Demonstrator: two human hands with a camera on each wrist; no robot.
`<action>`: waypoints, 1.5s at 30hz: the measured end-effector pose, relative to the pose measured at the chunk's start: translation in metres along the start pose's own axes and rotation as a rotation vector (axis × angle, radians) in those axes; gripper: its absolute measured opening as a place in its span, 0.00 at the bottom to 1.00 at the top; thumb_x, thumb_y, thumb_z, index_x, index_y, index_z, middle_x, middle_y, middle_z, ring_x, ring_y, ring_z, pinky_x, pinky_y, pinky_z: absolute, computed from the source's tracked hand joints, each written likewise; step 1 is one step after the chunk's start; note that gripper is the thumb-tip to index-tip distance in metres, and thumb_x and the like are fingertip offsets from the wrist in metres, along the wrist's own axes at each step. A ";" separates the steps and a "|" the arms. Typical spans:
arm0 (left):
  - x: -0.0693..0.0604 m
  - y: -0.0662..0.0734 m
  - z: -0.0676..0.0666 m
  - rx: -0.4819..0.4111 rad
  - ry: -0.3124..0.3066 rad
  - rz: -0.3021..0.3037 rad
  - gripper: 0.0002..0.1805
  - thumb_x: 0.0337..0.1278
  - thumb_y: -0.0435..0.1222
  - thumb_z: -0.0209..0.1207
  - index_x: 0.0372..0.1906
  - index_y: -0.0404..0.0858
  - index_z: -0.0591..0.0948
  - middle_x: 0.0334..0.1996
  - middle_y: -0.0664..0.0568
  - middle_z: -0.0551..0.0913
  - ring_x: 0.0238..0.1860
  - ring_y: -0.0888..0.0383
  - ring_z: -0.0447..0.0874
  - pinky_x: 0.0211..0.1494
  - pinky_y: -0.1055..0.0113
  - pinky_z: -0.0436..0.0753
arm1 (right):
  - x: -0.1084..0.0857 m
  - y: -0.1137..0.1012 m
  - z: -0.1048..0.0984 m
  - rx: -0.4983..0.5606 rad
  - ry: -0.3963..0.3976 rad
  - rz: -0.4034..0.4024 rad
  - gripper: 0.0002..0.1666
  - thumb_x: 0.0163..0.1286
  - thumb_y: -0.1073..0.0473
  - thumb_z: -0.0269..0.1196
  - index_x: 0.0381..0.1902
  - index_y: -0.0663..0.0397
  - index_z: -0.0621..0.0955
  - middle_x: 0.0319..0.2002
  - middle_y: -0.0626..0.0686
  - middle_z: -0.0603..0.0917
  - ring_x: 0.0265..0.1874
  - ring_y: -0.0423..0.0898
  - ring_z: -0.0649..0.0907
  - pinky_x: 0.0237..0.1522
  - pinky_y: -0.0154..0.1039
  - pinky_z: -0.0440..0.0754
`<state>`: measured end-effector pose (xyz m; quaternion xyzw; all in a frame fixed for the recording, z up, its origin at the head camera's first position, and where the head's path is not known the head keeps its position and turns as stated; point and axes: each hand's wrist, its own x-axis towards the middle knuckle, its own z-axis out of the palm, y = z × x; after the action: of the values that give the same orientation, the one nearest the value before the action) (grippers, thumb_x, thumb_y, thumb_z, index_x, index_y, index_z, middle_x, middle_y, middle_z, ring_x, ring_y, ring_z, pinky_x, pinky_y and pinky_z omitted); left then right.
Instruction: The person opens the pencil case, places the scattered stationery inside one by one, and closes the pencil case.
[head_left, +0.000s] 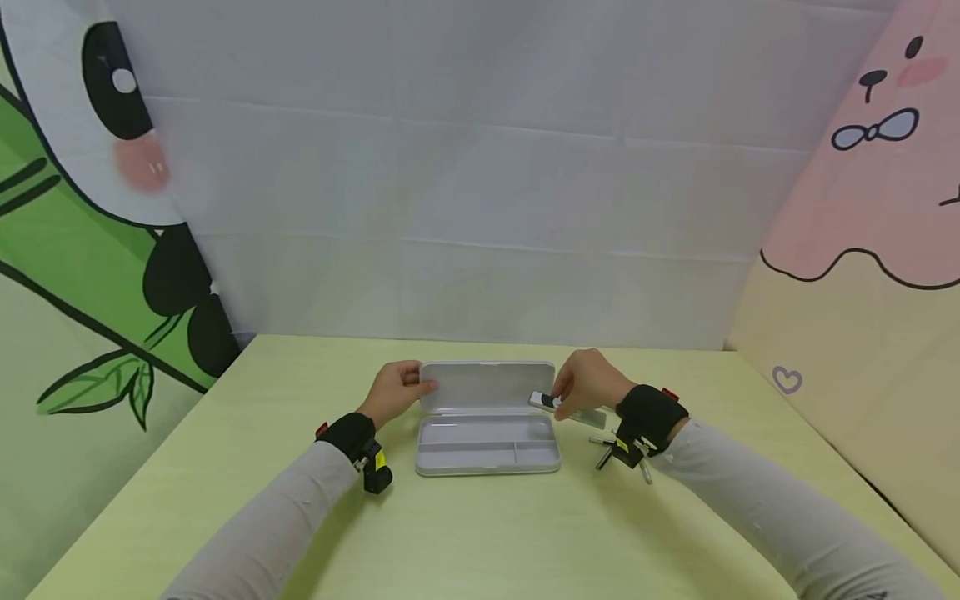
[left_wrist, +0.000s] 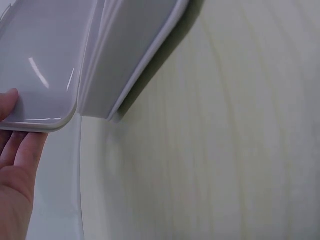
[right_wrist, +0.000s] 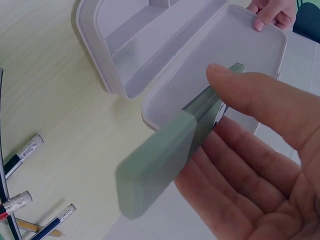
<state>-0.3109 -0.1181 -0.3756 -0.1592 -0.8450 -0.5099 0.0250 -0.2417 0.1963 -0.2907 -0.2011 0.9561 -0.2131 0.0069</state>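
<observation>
A pale grey pencil case (head_left: 487, 446) lies unfolded on the table, its lid (head_left: 480, 387) tilted up at the back. My left hand (head_left: 396, 392) holds the lid's left end, thumb on the inner face and fingers behind, as the left wrist view shows. In my right hand (head_left: 591, 382) is a slim pale-green block (right_wrist: 157, 162) with a white and black part, pinched between thumb and fingers. Its exact kind is unclear. That hand is at the lid's right end, above the table. No items show in the tray's compartments.
Several pencils (head_left: 603, 457) with metallic ends lie on the table right of the case, partly hidden under my right wrist in the head view. A white cloth (head_left: 480, 208) hangs behind the table (head_left: 480, 542), with cartoon-printed walls at both sides.
</observation>
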 end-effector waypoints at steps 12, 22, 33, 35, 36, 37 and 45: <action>0.000 0.000 0.000 -0.001 -0.011 0.017 0.16 0.58 0.31 0.62 0.49 0.25 0.80 0.46 0.31 0.85 0.49 0.42 0.86 0.50 0.56 0.86 | 0.009 -0.007 0.004 -0.007 -0.007 -0.002 0.11 0.43 0.66 0.77 0.28 0.60 0.88 0.24 0.52 0.88 0.22 0.38 0.82 0.28 0.31 0.80; 0.003 0.000 0.000 0.006 -0.016 0.019 0.16 0.58 0.31 0.63 0.48 0.25 0.80 0.45 0.32 0.85 0.48 0.43 0.87 0.49 0.56 0.86 | 0.012 -0.021 0.004 -0.015 -0.029 0.022 0.12 0.43 0.66 0.77 0.29 0.60 0.88 0.26 0.53 0.89 0.24 0.38 0.83 0.27 0.29 0.80; 0.002 -0.001 -0.002 0.014 -0.004 0.009 0.17 0.57 0.31 0.63 0.50 0.25 0.80 0.46 0.31 0.84 0.50 0.41 0.86 0.50 0.55 0.86 | 0.015 -0.032 0.006 -0.007 -0.038 0.007 0.12 0.41 0.66 0.78 0.28 0.59 0.88 0.27 0.54 0.89 0.24 0.38 0.83 0.27 0.28 0.80; 0.002 -0.001 -0.002 0.013 -0.004 0.007 0.17 0.57 0.31 0.63 0.50 0.25 0.80 0.46 0.32 0.85 0.50 0.42 0.86 0.50 0.55 0.86 | 0.016 -0.034 0.007 -0.014 -0.037 -0.002 0.13 0.41 0.66 0.78 0.28 0.59 0.88 0.27 0.54 0.90 0.24 0.38 0.83 0.27 0.28 0.80; 0.002 -0.001 -0.002 0.012 -0.003 0.006 0.17 0.57 0.31 0.63 0.50 0.25 0.80 0.46 0.32 0.85 0.49 0.42 0.86 0.50 0.56 0.86 | 0.017 -0.036 0.007 -0.015 -0.039 -0.005 0.13 0.41 0.66 0.78 0.28 0.59 0.89 0.27 0.53 0.90 0.24 0.38 0.84 0.27 0.28 0.80; 0.002 -0.001 -0.002 0.013 -0.002 0.005 0.17 0.57 0.31 0.63 0.50 0.25 0.80 0.46 0.32 0.85 0.49 0.42 0.86 0.50 0.56 0.86 | 0.017 -0.037 0.008 -0.016 -0.040 -0.009 0.13 0.41 0.65 0.78 0.28 0.59 0.89 0.27 0.53 0.90 0.24 0.38 0.84 0.28 0.28 0.80; 0.000 0.002 -0.003 0.022 -0.014 0.015 0.17 0.58 0.31 0.62 0.50 0.25 0.80 0.46 0.31 0.85 0.50 0.41 0.85 0.50 0.55 0.86 | 0.022 -0.044 0.013 -0.017 -0.056 -0.023 0.11 0.42 0.65 0.77 0.27 0.58 0.89 0.25 0.51 0.89 0.23 0.37 0.82 0.27 0.27 0.79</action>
<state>-0.3108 -0.1194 -0.3723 -0.1686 -0.8495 -0.4992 0.0246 -0.2436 0.1460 -0.2824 -0.2180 0.9549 -0.1994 0.0297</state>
